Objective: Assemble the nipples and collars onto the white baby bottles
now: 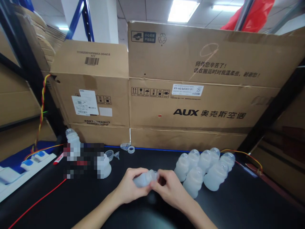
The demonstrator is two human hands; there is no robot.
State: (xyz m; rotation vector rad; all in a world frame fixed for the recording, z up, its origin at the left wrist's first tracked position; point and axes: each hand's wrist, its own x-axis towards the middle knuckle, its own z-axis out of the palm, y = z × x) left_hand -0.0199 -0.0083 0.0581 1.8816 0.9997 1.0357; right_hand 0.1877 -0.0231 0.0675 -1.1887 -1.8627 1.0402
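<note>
Big cardboard box (pixel 205 105): "AUX" plus Chinese characters; white sticker (pixel 187 90) reads "25". Smaller box (pixel 91 86), top print: "35AES", "HY" over a barcode.

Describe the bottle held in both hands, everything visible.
The bottle is small, frosted translucent plastic with a rounded, waisted body. It lies on its side just above the black table, neck pointing right. The left hand wraps its base; the right hand covers the neck, so any cap is hidden.

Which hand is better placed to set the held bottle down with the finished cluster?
Right, probably. The right hand pinches the bottle at its end nearest the bottle cluster, which stands on that side. The left hand wraps the body, farther away.
</note>
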